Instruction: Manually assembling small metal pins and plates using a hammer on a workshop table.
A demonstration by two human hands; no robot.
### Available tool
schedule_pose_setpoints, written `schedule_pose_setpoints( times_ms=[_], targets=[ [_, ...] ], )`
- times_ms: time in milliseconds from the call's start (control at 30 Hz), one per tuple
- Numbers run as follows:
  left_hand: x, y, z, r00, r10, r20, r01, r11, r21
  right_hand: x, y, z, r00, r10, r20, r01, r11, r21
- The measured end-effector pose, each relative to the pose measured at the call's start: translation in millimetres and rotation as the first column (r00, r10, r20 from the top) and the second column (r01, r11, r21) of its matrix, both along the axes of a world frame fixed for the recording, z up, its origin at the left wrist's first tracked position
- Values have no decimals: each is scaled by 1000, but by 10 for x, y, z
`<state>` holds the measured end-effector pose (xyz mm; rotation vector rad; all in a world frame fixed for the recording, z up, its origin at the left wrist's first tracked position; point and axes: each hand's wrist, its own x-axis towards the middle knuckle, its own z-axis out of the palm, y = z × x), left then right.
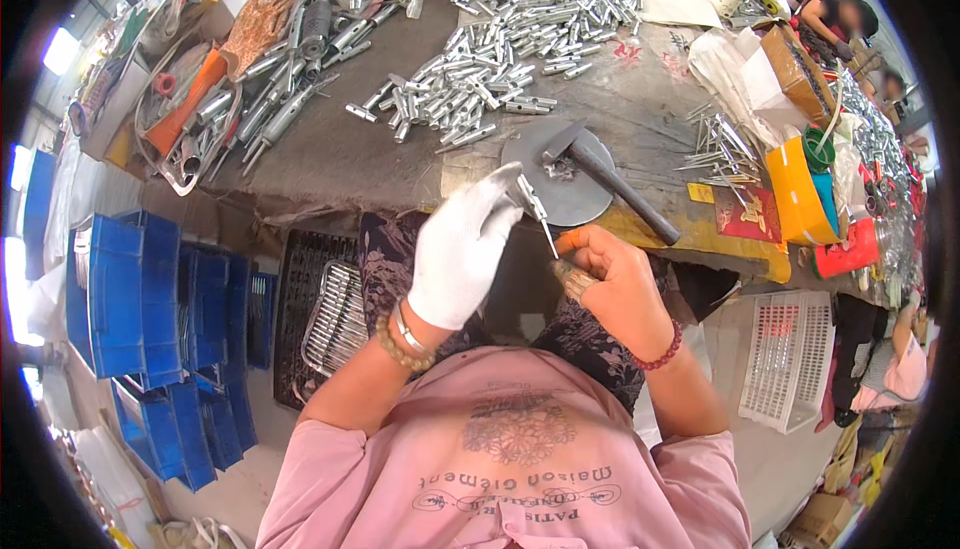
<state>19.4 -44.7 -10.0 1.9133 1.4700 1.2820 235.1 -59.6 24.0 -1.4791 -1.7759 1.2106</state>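
My left hand (462, 249), in a white glove, pinches a small silvery metal cylinder (529, 195) between thumb and fingers. A thin metal rod (550, 236) slants from that cylinder down to my right hand (610, 279). The right hand is bare, with wrapping around some fingers, and its fingertips close on the rod's lower end. Whether the rod sits inside the cylinder or only touches it, I cannot tell. Just beyond both hands, a hammer (632, 196) lies across a round grey metal plate (578, 211). Farther back spreads a heap of similar metal cylinders (545, 19).
Thin rods (725, 144) lie loose at the right, near a yellow container (800, 189). Metal tubes and an orange glove (258, 29) crowd the table's left. Blue bins (140, 299) and a white crate (785, 359) flank me. Other people work at far right.
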Motion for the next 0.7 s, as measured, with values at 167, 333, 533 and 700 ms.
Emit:
schedule_pose_setpoints(
  times_ms=[167,333,533,700],
  targets=[
    [108,-213,-55,892,104,439,86,915,-393,-127,-135,-64,979,-68,-191,25,976,-217],
    [43,-279,-73,812,148,565,153,880,-450,-286,-259,-203,985,-16,-172,6,999,-54],
    [-280,-363,-254,751,193,631,45,939,-341,-218,-144,-153,993,0,-120,15,992,121],
    [-1090,-717,-413,722,563,402,-363,803,-472,-65,176,-164,960,-85,-266,80,996,-32]
  ],
)
